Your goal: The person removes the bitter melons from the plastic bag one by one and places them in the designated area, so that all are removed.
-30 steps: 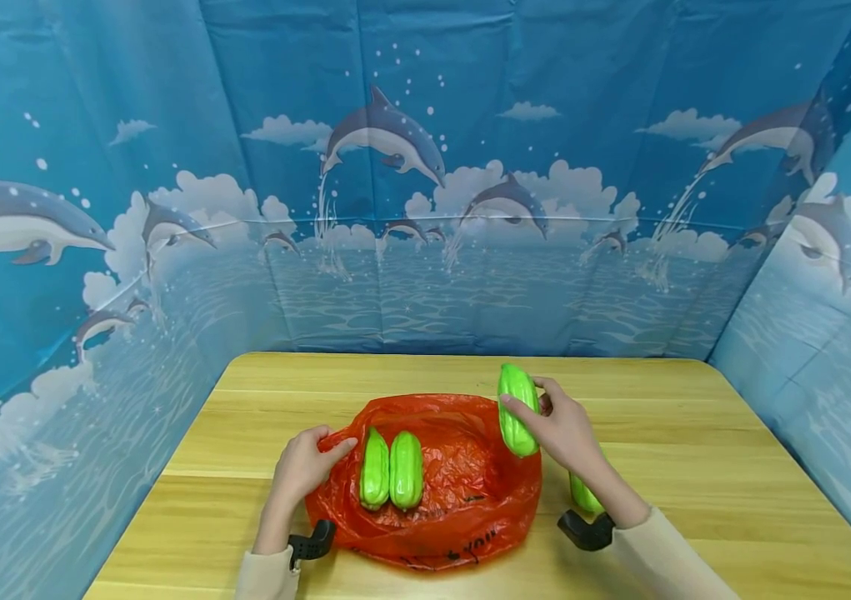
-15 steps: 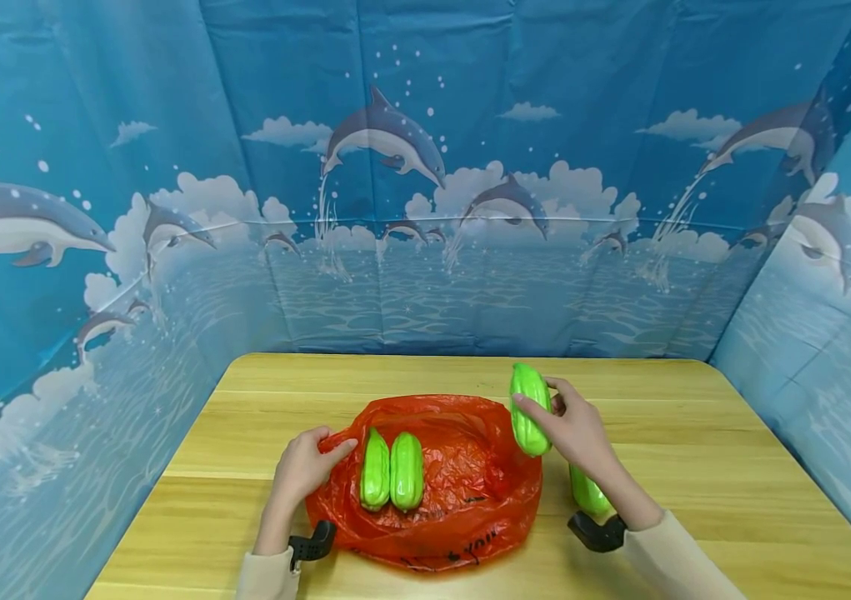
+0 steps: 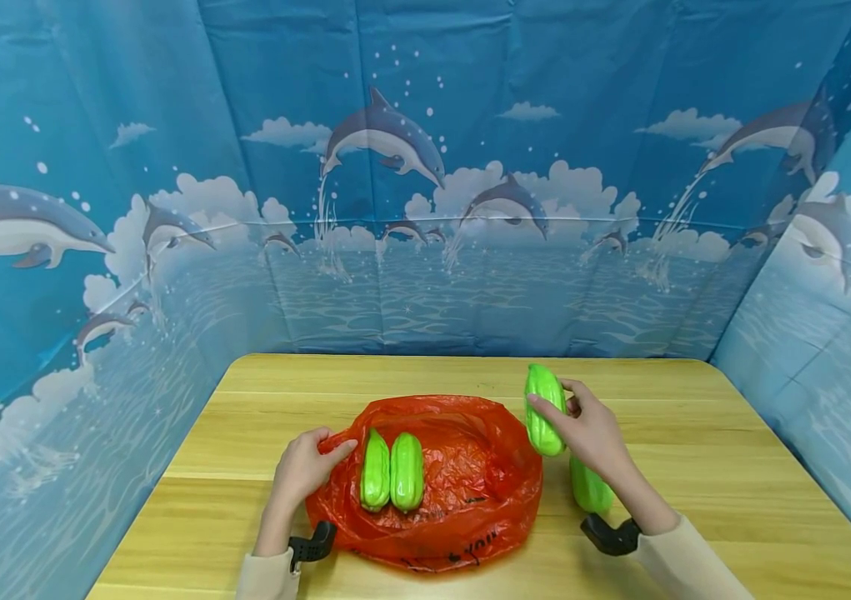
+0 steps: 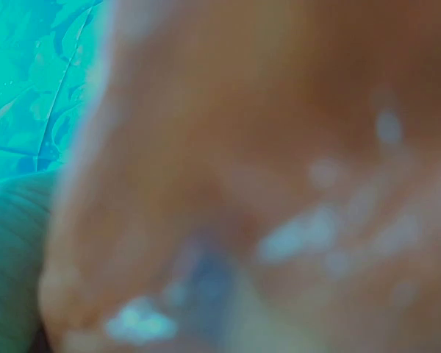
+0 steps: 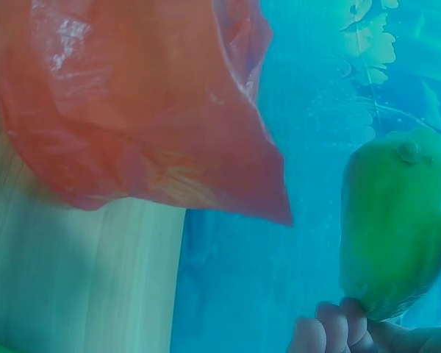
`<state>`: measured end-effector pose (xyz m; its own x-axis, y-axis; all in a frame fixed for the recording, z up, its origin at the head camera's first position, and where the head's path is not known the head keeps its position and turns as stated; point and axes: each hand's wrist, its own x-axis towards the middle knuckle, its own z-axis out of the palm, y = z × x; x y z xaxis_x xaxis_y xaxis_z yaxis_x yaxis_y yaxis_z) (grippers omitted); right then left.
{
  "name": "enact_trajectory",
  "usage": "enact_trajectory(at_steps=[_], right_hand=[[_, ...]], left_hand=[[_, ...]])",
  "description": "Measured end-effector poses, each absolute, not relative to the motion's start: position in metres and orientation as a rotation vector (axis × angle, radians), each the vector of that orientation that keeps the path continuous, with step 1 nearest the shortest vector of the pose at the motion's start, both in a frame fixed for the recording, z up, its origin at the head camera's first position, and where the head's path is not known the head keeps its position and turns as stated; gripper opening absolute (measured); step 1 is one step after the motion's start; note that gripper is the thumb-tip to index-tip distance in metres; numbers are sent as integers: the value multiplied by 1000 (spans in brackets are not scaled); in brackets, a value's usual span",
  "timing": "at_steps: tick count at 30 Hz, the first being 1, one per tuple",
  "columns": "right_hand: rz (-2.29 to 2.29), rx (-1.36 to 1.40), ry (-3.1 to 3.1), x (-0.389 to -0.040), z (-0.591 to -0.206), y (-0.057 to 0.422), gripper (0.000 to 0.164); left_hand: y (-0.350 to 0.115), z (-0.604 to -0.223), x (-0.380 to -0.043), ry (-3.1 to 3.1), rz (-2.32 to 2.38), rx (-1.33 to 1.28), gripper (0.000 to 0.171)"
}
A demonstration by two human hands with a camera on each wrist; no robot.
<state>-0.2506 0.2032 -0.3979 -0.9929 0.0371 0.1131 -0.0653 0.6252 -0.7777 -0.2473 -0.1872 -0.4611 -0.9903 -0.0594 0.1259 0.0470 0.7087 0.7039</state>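
My left hand (image 3: 302,468) grips the left rim of a red plastic bag (image 3: 458,475), which lies with its mouth spread wide. Two glossy green ridged gourds (image 3: 406,471) rest side by side in its left half. Held in my right hand (image 3: 592,429) is another green gourd (image 3: 544,410), raised just off the bag's right edge, thumb on its near side and fingers behind. The right wrist view shows that gourd's stem end (image 5: 408,151) beside the bag's side. One more gourd (image 3: 590,487) lies on the table, partly behind my right forearm. Blurred red plastic (image 4: 279,147) fills most of the left wrist view.
Everything sits on a light wooden table (image 3: 718,467) with rounded far corners. Blue dolphin-print curtains (image 3: 470,275) hang behind it and along both sides. Black wrist mounts (image 3: 312,543) sit on both wrists.
My right hand has moved right with its gourd, from over the bag's right rim to beside it. The table gourd shows more. The left hand and bag keep their place.
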Motion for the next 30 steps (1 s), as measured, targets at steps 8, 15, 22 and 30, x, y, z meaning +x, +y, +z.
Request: enact_trajectory(at_steps=[8, 15, 22, 30], right_hand=[[1282, 6, -2739, -248, -400, 210, 79], [1321, -27, -2742, -245, -402, 216, 80], [1292, -68, -2765, -246, -404, 224, 85], [1296, -105, -2771, -245, -407, 236, 88]], left_hand=[[-186, -461, -248, -2775, -1151, 13, 43], [-187, -460, -248, -2780, -1150, 19, 44], [-188, -460, -248, -2786, -1163, 29, 43], [-189, -460, -248, -2788, -1171, 28, 42]])
